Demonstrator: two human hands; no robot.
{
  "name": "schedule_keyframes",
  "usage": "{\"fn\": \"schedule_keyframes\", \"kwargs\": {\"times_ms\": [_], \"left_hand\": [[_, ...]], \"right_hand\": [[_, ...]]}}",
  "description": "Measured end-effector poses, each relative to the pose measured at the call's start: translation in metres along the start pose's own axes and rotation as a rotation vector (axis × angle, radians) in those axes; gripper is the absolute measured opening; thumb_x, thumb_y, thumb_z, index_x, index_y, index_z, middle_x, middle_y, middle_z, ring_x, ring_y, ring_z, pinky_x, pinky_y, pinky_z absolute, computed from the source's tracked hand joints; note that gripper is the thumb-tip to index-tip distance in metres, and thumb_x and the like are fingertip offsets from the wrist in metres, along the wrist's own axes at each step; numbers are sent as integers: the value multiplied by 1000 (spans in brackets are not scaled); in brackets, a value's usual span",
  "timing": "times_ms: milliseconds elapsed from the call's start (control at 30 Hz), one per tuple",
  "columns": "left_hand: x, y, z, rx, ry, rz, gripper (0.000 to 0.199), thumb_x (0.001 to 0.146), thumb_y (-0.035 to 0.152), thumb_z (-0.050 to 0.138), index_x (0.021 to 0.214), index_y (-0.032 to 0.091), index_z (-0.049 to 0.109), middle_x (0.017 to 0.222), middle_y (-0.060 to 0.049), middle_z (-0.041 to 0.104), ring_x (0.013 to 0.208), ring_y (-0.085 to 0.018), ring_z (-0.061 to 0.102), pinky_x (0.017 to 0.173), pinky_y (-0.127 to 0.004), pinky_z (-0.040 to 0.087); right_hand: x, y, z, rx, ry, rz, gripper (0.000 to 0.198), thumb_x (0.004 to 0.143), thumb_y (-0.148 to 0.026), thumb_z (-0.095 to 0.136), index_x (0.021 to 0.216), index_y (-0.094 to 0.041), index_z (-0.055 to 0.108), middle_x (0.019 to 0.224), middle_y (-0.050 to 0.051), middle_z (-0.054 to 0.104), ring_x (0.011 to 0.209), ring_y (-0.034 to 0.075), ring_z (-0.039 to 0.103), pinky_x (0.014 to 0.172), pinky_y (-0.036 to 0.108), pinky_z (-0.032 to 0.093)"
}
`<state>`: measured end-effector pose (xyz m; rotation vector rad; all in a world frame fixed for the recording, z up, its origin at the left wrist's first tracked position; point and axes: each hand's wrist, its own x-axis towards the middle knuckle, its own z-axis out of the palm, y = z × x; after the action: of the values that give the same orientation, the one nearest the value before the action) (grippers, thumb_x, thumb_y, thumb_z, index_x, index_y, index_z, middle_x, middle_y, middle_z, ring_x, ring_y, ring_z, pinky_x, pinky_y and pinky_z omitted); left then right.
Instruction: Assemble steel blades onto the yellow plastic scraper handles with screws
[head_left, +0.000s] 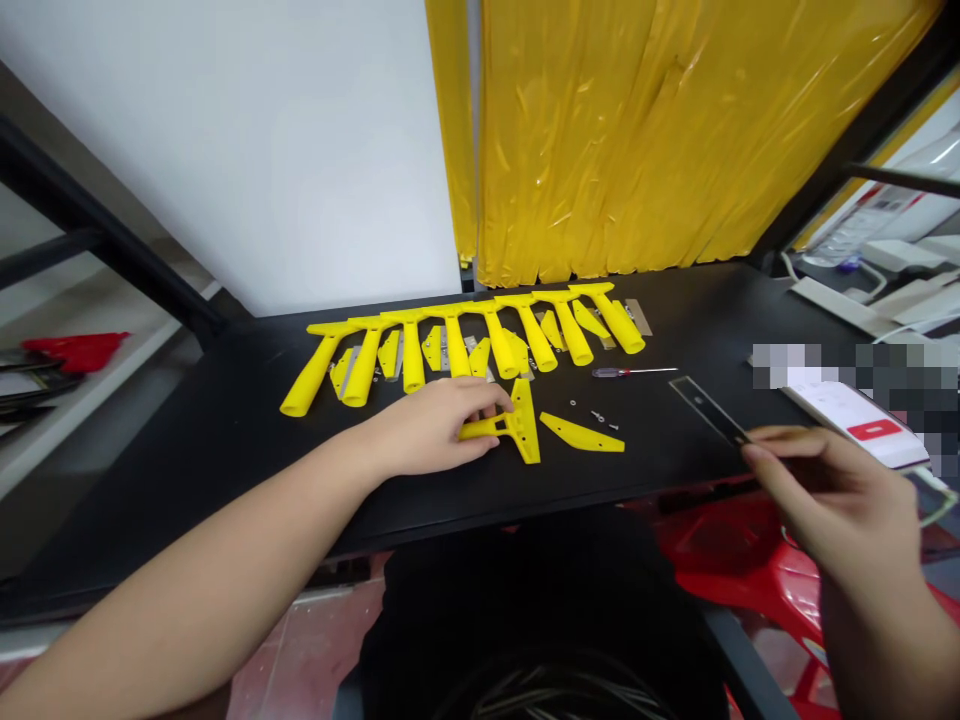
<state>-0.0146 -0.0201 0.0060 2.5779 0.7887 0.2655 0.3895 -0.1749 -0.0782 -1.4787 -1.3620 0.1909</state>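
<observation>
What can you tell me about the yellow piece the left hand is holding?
The yellow piece is bright and looks like plastic. It is roughly T-shaped: a wide, tapering head, with a handle branching toward the left. Small raised or recessed details show on the head. The left hand grips the handle, hiding part of it. It is low over the black table; whether it touches the surface is unclear.

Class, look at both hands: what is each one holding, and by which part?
The left hand holds a yellow scraper by the front of its handle. The right hand pinches a thin flat strip by its near end.
</observation>
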Motion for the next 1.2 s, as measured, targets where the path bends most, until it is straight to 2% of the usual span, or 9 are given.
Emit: {"fn": "schedule_keyframes", "kwargs": {"times_ms": [33,100,233,367,467,667,833,1000,1200], "left_hand": [[0,0,0,-8,7,-4,32,97,30,69,128,21,70,107,-7,74,96,-22,70,82,-36,57],[0,0,0,-23,25,-13,33,96,31,69,128,22,69,107,-6,73,96,-22,70,80,-35,56],[-1,-2,1,-41,53,-9,33,96,31,69,128,22,68,106,-6,72,96,-21,69,80,-34,56],[-1,-4,2,-52,70,-9,32,96,29,69,127,22,69,107,-6,72,97,-22,70,79,-34,56],[-1,-5,2,-54,82,-9,33,95,28,70,128,22,68,108,-6,72,97,-22,70,83,-36,57],[-2,-4,2,-43,131,-51,40,95,28,69,134,22,62,110,-6,71,98,-22,69,86,-38,57],[-1,-2,2,-21,193,-48,40,95,27,69,134,22,61,106,-4,70,95,-20,69,85,-37,56],[1,-3,5,-12,246,8,42,96,27,69,137,23,60,106,-4,69,95,-20,68,85,-37,56],[0,-1,4,26,238,51,42,97,26,66,139,23,63,105,-3,69,93,-19,68,84,-35,55]], "right_hand": [[8,-7,9,99,-1,87,11,91,-39,83,88,-34,74,98,10,78,87,33,75,72,52,61],[31,-24,29,312,-111,165,19,86,-39,89,84,-31,72,88,8,77,77,25,72,64,41,58],[94,-65,72,546,-389,189,32,76,-38,95,98,-26,76,78,1,73,65,16,66,62,31,59],[156,-97,107,617,-703,245,37,68,-29,99,95,-22,74,83,1,75,70,15,72,62,29,62],[180,-106,133,638,-860,322,40,68,-23,99,100,-21,76,82,2,76,74,18,76,60,27,63],[164,-99,167,673,-844,335,33,66,-22,100,92,-20,79,74,0,75,62,11,68,55,23,62],[146,-97,163,662,-876,349,32,66,-29,101,85,-21,77,77,1,76,70,13,73,61,23,65],[143,-98,163,667,-910,348,36,70,-34,101,84,-19,73,69,-1,72,61,11,69,56,22,64],[137,-98,173,688,-962,402,39,68,-36,103,85,-18,73,71,1,75,65,13,73,63,25,67]]}}
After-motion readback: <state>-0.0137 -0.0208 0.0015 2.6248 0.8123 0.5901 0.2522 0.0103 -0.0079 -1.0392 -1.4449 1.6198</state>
